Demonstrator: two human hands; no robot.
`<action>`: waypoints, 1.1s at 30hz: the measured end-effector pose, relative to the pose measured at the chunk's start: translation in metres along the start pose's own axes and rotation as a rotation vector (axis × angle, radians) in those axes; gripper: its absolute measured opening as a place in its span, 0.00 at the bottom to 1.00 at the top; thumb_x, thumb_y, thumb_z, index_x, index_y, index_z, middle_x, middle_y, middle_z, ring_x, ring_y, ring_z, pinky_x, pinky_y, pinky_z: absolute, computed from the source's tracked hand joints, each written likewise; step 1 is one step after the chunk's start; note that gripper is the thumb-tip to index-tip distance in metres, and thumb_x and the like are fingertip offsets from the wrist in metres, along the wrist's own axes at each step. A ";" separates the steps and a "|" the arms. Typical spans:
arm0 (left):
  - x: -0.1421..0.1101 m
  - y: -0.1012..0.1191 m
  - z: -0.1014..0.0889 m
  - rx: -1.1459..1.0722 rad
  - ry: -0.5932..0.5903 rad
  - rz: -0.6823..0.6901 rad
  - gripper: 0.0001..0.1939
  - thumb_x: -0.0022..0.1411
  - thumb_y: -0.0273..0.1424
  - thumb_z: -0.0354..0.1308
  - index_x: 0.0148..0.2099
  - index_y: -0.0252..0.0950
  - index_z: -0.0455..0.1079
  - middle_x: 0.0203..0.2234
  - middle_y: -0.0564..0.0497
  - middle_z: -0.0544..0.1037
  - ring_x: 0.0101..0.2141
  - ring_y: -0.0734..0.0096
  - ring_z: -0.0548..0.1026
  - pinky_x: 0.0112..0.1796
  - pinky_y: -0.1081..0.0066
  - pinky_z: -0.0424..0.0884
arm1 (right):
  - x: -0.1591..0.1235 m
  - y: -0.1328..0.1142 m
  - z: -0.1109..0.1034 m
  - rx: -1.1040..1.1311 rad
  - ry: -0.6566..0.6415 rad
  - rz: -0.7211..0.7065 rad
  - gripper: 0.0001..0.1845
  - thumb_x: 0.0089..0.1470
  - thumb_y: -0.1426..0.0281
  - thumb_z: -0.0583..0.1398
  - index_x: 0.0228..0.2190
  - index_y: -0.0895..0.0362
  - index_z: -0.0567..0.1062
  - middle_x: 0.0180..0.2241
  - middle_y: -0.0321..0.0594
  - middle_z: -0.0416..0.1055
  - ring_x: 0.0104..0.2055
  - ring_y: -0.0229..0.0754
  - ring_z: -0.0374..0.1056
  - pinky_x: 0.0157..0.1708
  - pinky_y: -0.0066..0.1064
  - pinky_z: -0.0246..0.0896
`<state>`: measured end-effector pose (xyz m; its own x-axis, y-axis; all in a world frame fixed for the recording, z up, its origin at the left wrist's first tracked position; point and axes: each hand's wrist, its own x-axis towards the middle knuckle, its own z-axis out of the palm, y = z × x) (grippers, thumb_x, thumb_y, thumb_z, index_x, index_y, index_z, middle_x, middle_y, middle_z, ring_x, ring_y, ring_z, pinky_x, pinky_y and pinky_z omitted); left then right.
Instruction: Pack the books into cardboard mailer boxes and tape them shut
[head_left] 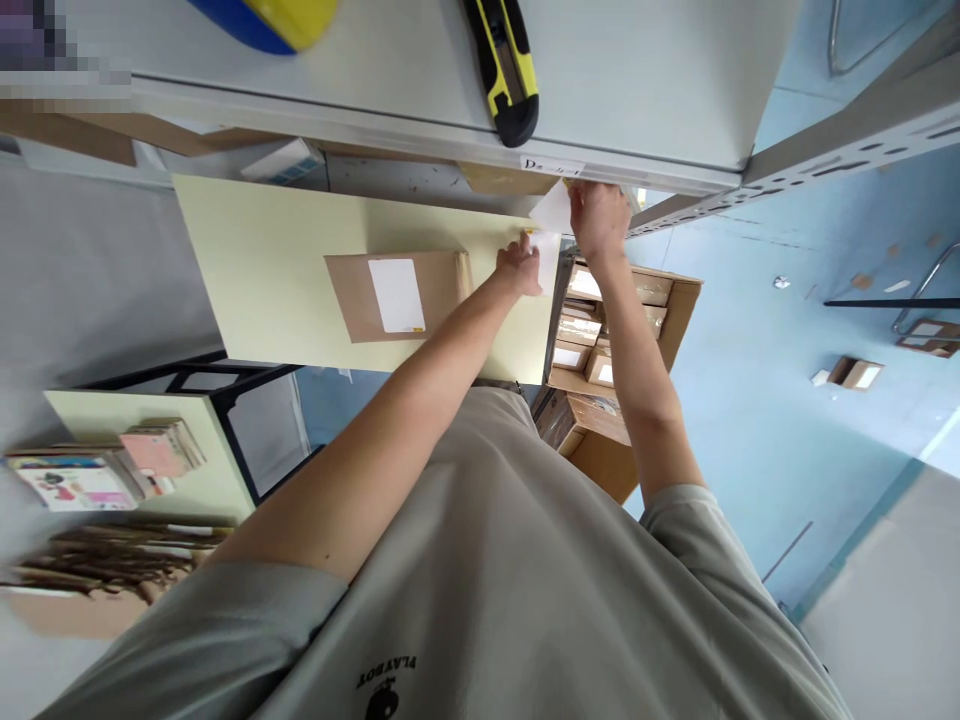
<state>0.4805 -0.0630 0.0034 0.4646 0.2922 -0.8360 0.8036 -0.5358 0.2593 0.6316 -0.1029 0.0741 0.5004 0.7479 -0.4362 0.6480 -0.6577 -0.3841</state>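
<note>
My right hand (602,218) is closed on a white paper label (553,209), just under the edge of the shelf. Close beside it, my left hand (519,266) rests at a white sheet on the pale yellow tabletop (277,225), its thumb apart from its fingers. A small yellow mark shows at its fingertips. To the left on the tabletop lies a brown cardboard parcel (439,290) bearing a white label (397,295) with a yellow corner.
Above the hands, a grey shelf (630,80) carries a black-and-yellow box cutter (510,75) and a blue-and-yellow object (277,20). An open carton (682,315) of small boxes stands right of the tabletop. Books (82,475) and stacked cardboard (112,570) lie at lower left.
</note>
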 end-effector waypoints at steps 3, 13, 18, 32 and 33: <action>0.003 -0.002 0.002 -0.025 0.016 0.007 0.83 0.48 0.64 0.82 0.92 0.38 0.46 0.91 0.33 0.35 0.82 0.13 0.52 0.80 0.33 0.55 | -0.024 0.007 -0.008 -0.015 0.146 0.032 0.21 0.84 0.67 0.51 0.58 0.52 0.83 0.61 0.52 0.83 0.63 0.59 0.79 0.67 0.51 0.70; -0.060 -0.020 0.009 -0.409 0.249 0.141 0.47 0.68 0.42 0.77 0.82 0.31 0.67 0.85 0.27 0.60 0.80 0.33 0.66 0.75 0.47 0.71 | -0.133 0.002 -0.007 0.714 0.366 -0.047 0.24 0.76 0.43 0.62 0.45 0.49 0.82 0.34 0.39 0.79 0.39 0.48 0.81 0.42 0.42 0.84; -0.170 -0.094 0.024 -1.013 0.184 0.429 0.21 0.70 0.46 0.70 0.54 0.36 0.84 0.55 0.33 0.90 0.49 0.53 0.89 0.46 0.57 0.86 | -0.164 -0.008 0.003 0.990 0.224 0.036 0.28 0.66 0.37 0.69 0.39 0.48 0.82 0.24 0.31 0.65 0.28 0.43 0.71 0.29 0.39 0.84; -0.297 -0.200 0.061 -1.268 0.545 0.404 0.15 0.65 0.44 0.73 0.37 0.38 0.80 0.32 0.44 0.85 0.30 0.67 0.81 0.27 0.68 0.71 | -0.190 -0.101 0.047 0.905 0.052 -0.114 0.30 0.60 0.36 0.73 0.42 0.49 0.83 0.28 0.32 0.69 0.31 0.40 0.72 0.31 0.36 0.84; -0.299 -0.210 0.064 -1.259 0.563 0.407 0.15 0.66 0.44 0.73 0.37 0.38 0.80 0.32 0.45 0.84 0.30 0.67 0.81 0.27 0.68 0.72 | -0.192 -0.108 0.051 0.889 0.051 -0.129 0.31 0.60 0.35 0.73 0.42 0.49 0.83 0.28 0.32 0.69 0.31 0.41 0.72 0.32 0.38 0.85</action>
<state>0.1493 -0.0883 0.1681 0.5812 0.7199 -0.3794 0.2321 0.3002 0.9252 0.4364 -0.1798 0.1576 0.4931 0.8099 -0.3176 0.0282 -0.3798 -0.9247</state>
